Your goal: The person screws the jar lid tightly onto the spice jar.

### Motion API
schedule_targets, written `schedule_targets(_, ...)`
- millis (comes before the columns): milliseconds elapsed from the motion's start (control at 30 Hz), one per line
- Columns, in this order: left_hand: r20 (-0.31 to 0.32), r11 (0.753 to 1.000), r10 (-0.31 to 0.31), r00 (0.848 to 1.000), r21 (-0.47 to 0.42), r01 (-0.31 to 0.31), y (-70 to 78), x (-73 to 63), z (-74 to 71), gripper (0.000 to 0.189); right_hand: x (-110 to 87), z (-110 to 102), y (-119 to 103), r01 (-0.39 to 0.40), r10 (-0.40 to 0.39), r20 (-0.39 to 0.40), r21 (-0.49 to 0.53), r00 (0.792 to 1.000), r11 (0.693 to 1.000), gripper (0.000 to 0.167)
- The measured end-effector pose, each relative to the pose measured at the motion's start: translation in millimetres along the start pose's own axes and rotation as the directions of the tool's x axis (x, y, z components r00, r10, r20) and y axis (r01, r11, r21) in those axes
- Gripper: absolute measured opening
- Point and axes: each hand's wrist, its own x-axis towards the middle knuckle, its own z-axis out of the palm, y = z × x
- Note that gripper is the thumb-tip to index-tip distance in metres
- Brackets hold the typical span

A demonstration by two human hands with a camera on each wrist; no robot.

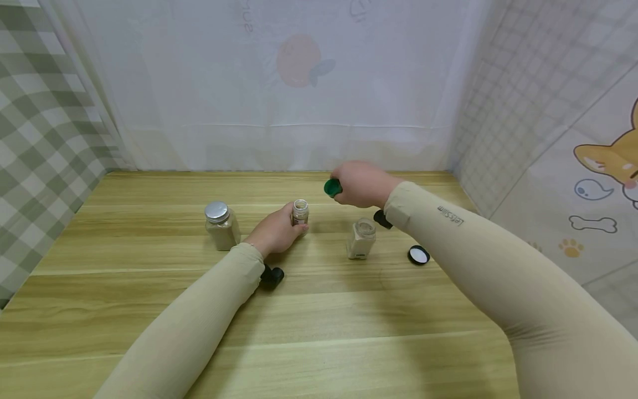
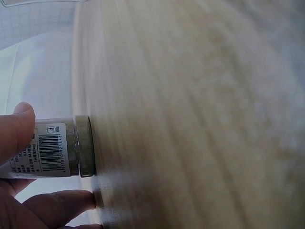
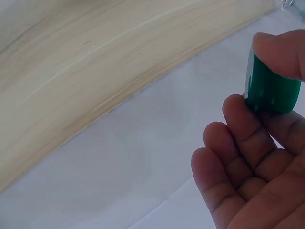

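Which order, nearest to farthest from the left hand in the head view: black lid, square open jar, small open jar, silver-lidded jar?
1. Small open jar: held in the left hand.
2. Silver-lidded jar: left of the hand.
3. Square open jar: right of the hand.
4. Black lid: farther right.

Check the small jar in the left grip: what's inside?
Brownish contents show through the lower part of the small jar. The label and left grip cover what lies higher; the open mouth appears too small to judge.

Small upright labelled jar (image 1: pixel 301 213), lidless, with green cap (image 1: pixel 332 188) aloft nearby.
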Motion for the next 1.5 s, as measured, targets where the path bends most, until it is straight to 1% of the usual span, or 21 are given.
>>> schedule_targets(133,-0.002,1.000,0.008,1.000,0.001,-0.008,-0.7,0.0,0.0,0.057,4.9,0.9,-6.0,0.013,-0.013,0.016,-0.030,1.000,0.999,0.024)
schedule_targets(333,-0.003,1.000,0.011,1.000,-0.010,-0.011,-1.1,0.4,-0.2,0.053,9.0,-0.4,-13.1,0.034,-0.032,0.037,-0.046,0.999,0.998,0.027)
schedule_targets(600,0.002,1.000,0.007,1.000,-0.007,-0.007,-0.6,-0.2,-0.4,0.052,17.3,3.3,-19.6,0.073,-0.067,0.054,-0.105,0.996,0.992,0.019)
schedule_targets(800,-0.001,1.000,0.013,1.000,-0.004,-0.013,0.2,-1.3,-0.7,0.046,22.3,3.9,-26.7,0.087,-0.076,0.085,-0.125,0.993,0.988,0.014)
schedule_targets(1067,-0.004,1.000,0.020,1.000,0.001,-0.020,0.3,-1.9,-1.1,0.046,25.2,4.3,-32.5,0.093,-0.078,0.100,-0.148,0.992,0.985,0.012)
schedule_targets(1233,-0.009,1.000,0.025,1.000,0.002,-0.025,-0.3,-0.5,-0.6,0.040,25.8,4.8,-34.8,0.107,-0.091,0.098,-0.173,0.991,0.979,0.013)
schedule_targets(1333,-0.011,1.000,0.023,1.000,0.002,-0.023,-0.1,0.7,-0.3,0.038,26.1,5.2,-36.2,0.117,-0.100,0.100,-0.184,0.990,0.976,0.014)
schedule_targets(1500,-0.006,1.000,0.014,1.000,-0.001,-0.014,-0.2,1.1,-0.3,0.040,25.6,5.5,-38.5,0.129,-0.111,0.100,-0.187,0.989,0.974,0.011)
